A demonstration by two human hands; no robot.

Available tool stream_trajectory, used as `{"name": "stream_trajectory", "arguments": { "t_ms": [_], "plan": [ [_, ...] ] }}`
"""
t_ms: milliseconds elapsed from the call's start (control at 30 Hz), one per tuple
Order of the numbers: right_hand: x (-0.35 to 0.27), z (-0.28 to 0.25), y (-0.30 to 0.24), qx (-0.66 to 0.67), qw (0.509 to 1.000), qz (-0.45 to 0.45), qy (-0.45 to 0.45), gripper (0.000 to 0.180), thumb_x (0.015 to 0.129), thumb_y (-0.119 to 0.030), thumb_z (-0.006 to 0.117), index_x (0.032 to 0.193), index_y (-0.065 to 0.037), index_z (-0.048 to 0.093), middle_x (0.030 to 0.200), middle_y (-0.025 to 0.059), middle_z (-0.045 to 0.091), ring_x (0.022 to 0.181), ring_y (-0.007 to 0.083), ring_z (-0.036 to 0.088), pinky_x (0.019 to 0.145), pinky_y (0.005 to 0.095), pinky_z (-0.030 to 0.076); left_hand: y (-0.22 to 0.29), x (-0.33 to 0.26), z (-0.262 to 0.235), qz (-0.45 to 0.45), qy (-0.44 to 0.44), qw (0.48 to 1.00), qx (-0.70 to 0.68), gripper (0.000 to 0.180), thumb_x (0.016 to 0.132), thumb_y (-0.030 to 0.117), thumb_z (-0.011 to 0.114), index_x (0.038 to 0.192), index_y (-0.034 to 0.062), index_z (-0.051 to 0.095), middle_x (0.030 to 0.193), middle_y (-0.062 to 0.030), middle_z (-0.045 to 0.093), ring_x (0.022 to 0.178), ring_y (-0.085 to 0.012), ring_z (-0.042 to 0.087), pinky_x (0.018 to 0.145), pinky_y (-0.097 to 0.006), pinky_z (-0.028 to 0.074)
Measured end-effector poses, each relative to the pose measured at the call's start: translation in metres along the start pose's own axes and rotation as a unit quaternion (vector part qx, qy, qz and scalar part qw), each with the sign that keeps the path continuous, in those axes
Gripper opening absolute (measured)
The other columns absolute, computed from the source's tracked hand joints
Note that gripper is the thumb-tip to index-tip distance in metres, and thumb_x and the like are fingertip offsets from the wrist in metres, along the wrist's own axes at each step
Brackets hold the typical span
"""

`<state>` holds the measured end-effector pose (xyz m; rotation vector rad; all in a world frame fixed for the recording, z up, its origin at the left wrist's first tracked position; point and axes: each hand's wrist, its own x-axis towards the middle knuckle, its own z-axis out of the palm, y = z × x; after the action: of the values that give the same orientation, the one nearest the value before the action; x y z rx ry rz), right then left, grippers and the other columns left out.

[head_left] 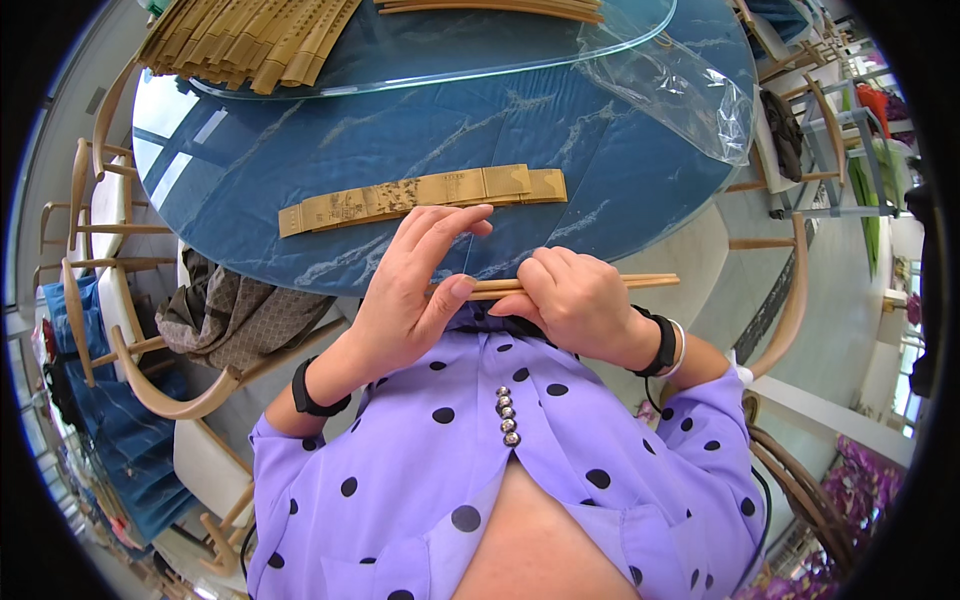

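Note:
My right hand is wrapped round a pair of light wooden chopsticks, held level near the table's front edge. Their right ends stick out past my wrist. My left hand is at their left ends, its fingers stretched out and apart, the thumb up against the tips. Whether the left palm touches the chopsticks is hidden. Just beyond my hands, several flat gold-brown paper chopstick sleeves lie overlapping in a row on the blue marbled table.
A raised glass turntable bears a big pile of paper sleeves at far left and a bundle of chopsticks. Crumpled clear plastic hangs over the right side. Wooden chairs stand around; a brown patterned cloth item lies on one.

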<state>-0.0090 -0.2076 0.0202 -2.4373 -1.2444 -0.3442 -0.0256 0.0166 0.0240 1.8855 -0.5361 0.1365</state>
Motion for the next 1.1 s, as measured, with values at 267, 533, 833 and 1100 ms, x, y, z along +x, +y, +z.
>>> {"name": "stream_trajectory", "arguments": {
  "t_ms": [267, 533, 833, 1100],
  "plan": [
    [-0.007, -0.006, 0.007, 0.045, 0.998, 0.041, 0.015, 0.044, 0.095, -0.043, 0.067, 0.075, -0.008, 0.049, 0.067, 0.0066, 0.049, 0.058, 0.0233, 0.055, 0.051, 0.0346, 0.045, -0.001, 0.01, -0.001, -0.007, -0.038, 0.999, -0.019, 0.049, 0.106, 0.038, 0.048, 0.134, -0.0007, 0.059, 0.124, -0.017, 0.062, 0.118, -0.0337, 0.056, 0.103, -0.042, 0.043],
    [-0.007, -0.044, 0.04, 0.282, 0.912, 0.298, -0.002, 0.036, 0.102, -0.035, 0.063, 0.092, 0.0, 0.057, 0.069, 0.0097, 0.054, 0.054, 0.0234, 0.049, 0.055, 0.0377, 0.041, -0.036, 0.025, -0.015, -0.015, -0.018, 0.892, 0.451, 0.049, 0.089, 0.025, 0.075, 0.129, 0.001, 0.062, 0.132, -0.0114, 0.056, 0.129, -0.0334, 0.047, 0.107, -0.047, 0.041],
    [0.008, -0.05, 0.053, 0.362, 0.862, 0.345, -0.081, 0.037, 0.103, -0.033, 0.063, 0.11, 0.003, 0.063, 0.082, 0.0076, 0.064, 0.073, 0.0141, 0.056, 0.069, 0.0288, 0.047, -0.038, 0.022, -0.02, 0.029, -0.019, 0.891, 0.452, 0.039, 0.085, 0.018, 0.076, 0.119, 0.0019, 0.064, 0.127, -0.0109, 0.057, 0.125, -0.0311, 0.05, 0.107, -0.046, 0.039],
    [0.024, -0.031, 0.054, 0.518, 0.766, 0.37, -0.088, 0.034, 0.103, -0.027, 0.064, 0.122, 0.001, 0.066, 0.091, -0.0006, 0.068, 0.067, 0.0002, 0.044, 0.057, 0.0189, 0.036, -0.03, 0.013, -0.024, 0.054, 0.002, 0.918, 0.392, 0.044, 0.083, 0.018, 0.078, 0.122, 0.0019, 0.064, 0.126, -0.01, 0.059, 0.124, -0.0313, 0.052, 0.103, -0.047, 0.043]
  ]
}}
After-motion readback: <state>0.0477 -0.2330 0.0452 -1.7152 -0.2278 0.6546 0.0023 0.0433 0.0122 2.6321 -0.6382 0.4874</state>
